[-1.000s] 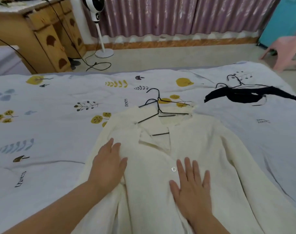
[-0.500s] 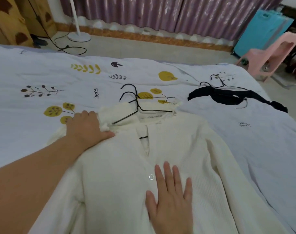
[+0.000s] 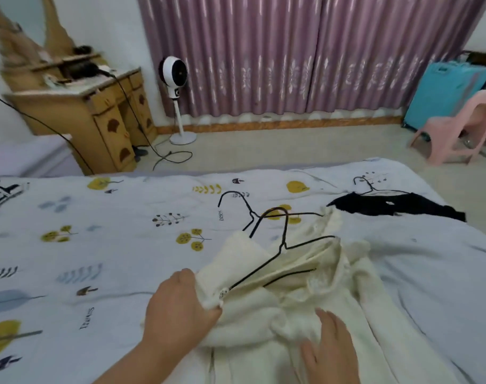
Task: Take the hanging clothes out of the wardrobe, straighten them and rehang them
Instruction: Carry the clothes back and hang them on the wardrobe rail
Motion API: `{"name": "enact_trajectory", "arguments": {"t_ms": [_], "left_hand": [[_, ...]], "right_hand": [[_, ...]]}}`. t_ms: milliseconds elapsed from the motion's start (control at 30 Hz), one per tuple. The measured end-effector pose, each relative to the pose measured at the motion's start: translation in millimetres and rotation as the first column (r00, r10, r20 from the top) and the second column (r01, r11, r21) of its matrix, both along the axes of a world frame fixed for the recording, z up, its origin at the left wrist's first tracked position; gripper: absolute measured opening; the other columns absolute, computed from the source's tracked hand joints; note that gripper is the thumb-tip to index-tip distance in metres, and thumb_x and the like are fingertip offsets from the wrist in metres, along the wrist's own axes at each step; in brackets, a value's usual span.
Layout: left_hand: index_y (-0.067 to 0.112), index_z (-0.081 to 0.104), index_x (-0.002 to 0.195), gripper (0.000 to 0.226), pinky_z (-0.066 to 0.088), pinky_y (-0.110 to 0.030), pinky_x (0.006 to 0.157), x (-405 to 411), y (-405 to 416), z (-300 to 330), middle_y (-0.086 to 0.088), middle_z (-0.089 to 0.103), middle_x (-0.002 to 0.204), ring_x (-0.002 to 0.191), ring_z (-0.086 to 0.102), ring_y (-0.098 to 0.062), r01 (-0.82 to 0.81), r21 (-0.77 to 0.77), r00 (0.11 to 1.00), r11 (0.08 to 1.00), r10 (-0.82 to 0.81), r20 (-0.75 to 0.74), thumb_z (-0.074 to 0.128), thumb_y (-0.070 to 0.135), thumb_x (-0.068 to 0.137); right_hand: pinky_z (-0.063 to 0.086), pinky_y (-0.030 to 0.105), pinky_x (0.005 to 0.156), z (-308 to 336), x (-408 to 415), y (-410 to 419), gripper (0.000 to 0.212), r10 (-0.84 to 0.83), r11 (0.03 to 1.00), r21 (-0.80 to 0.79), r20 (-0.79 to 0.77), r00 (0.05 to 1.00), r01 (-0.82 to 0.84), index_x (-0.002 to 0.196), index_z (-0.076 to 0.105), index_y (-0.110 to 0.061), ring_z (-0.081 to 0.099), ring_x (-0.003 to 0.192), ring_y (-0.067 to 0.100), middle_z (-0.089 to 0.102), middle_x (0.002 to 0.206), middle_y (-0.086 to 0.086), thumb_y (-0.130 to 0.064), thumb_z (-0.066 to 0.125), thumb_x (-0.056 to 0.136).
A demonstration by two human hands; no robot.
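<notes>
1. Two hands work the cream cardigan (image 3: 305, 295) on the bed (image 3: 97, 259): the left hand (image 3: 178, 309) grips its bunched left shoulder, while the right hand (image 3: 330, 353) rests flat and uncurled on the front.
2. One black wire hanger (image 3: 280, 256) sits half inside the collar; a second hanger (image 3: 241, 206) lies just behind it.
3. Step in hand, I judge: straightening and seating the shoulder on the hanger. Next, the right shoulder needs the same.
4. Farther right lies a black garment (image 3: 394, 207).
</notes>
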State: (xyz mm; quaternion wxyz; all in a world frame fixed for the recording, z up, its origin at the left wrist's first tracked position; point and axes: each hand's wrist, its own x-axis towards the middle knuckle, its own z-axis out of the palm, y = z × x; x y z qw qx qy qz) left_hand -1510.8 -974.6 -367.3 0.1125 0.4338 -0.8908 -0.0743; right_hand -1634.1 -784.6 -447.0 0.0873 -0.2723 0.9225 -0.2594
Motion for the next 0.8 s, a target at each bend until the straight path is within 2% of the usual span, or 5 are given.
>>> {"name": "enact_trajectory", "arguments": {"t_ms": [167,267,333,433,800], "left_hand": [[0.016,0.049,0.071,0.045,0.02,-0.023,0.047,54.0,20.6,75.6,0.009,0.038,0.067,0.061,0.058,-0.027,0.094,-0.083,0.986,0.992,-0.105,-0.132,0.074,0.043,0.046],[0.017,0.052,0.082,0.04,0.025,-0.026,0.052,84.0,32.9,123.9,0.006,0.047,0.075,0.077,0.061,-0.025,0.007,-0.148,0.992,0.989,-0.026,-0.127,0.06,0.048,0.058],[0.016,0.053,0.07,0.045,0.023,-0.02,0.049,107.6,40.6,141.7,0.001,0.053,0.063,0.056,0.061,-0.027,0.064,-0.142,0.995,0.988,-0.074,-0.061,0.047,0.053,0.046],[0.017,0.051,0.07,0.046,0.027,-0.021,0.049,143.3,49.1,157.8,-0.001,0.05,0.059,0.052,0.06,-0.031,0.016,-0.062,0.997,0.998,-0.021,-0.081,0.046,0.052,0.041],[0.015,0.057,0.081,0.059,0.039,-0.029,0.051,279.3,58.4,241.8,0.0,0.053,0.07,0.06,0.05,-0.023,0.041,-0.149,0.99,0.988,-0.06,-0.126,0.045,0.06,0.044]], "right_hand": [[0.046,0.054,0.086,148.0,9.0,26.0,0.06,-0.215,0.911,-0.403,-0.287,0.934,0.085,0.123,0.047,-0.007,0.04,0.112,0.028,0.047,0.125,0.021,-0.032,0.062,0.071],[0.027,0.042,0.11,211.5,11.4,39.8,0.082,-0.071,0.989,-0.144,-0.302,0.951,0.029,0.147,0.019,-0.014,0.018,0.137,0.021,0.014,0.152,0.018,-0.01,0.063,0.077],[0.017,0.032,0.116,232.6,15.2,52.2,0.087,-0.053,0.996,-0.082,-0.178,0.983,0.039,0.149,-0.002,-0.024,0.003,0.145,0.022,-0.009,0.156,0.007,0.002,0.046,0.081],[0.015,0.029,0.117,257.3,24.1,66.5,0.084,-0.007,0.993,-0.115,-0.078,0.997,-0.002,0.15,0.0,-0.026,0.002,0.146,0.018,-0.005,0.158,0.0,0.008,0.039,0.083],[-0.024,0.055,0.106,360.5,113.1,55.7,0.111,0.516,0.837,0.21,0.006,0.857,-0.506,0.148,-0.008,-0.036,-0.02,0.143,0.009,-0.005,0.157,-0.008,-0.049,0.07,0.07]]}}
